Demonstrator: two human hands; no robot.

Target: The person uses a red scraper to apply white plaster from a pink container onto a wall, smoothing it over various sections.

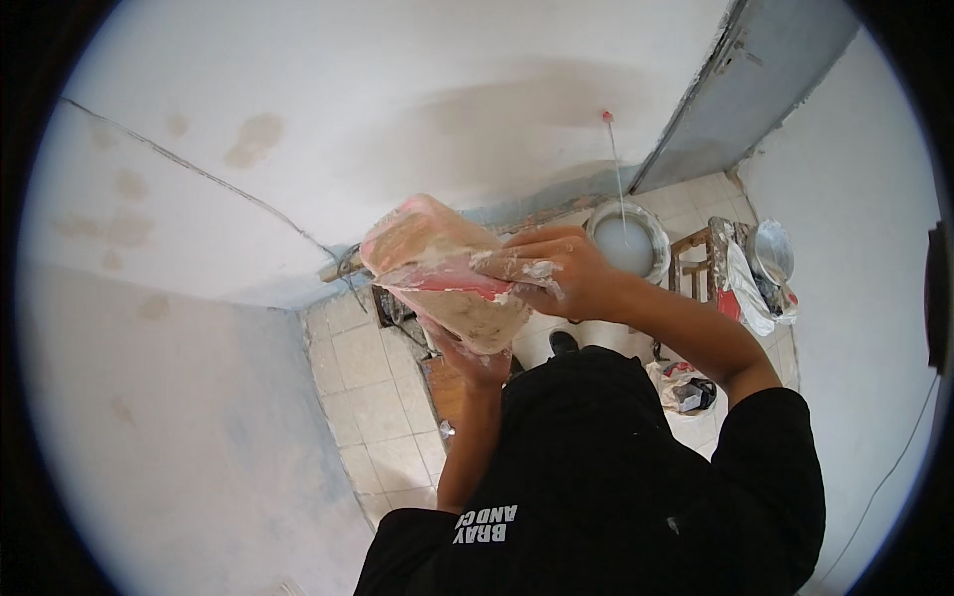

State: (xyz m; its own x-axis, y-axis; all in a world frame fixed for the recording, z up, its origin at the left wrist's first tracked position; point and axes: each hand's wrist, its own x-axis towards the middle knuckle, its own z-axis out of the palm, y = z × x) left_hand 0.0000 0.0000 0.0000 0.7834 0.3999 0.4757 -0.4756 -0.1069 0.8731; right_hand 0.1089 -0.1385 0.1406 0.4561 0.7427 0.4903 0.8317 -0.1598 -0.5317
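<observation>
Both hands work at a pink-red plastic piece (pixel 427 233) smeared with beige plaster, held in front of my chest. Its two broad faces meet along a bright red edge; I cannot tell whether it is one bent piece or two. My left hand (pixel 475 360) grips the lower face (pixel 472 316) from beneath, its fingers partly hidden. From the right, my right hand (pixel 556 270), whitened with plaster, pinches the red edge between the faces with its fingers pressed together.
Behind my right hand stands a round bucket (pixel 651 223) of milky liquid. Farther right are a wooden stool (pixel 693 260), a pale pail (pixel 772 248) and a bag (pixel 686 389) on the tiled floor. A cable (pixel 189 167) runs along the patchy wall; a grey door (pixel 740 94) is at upper right.
</observation>
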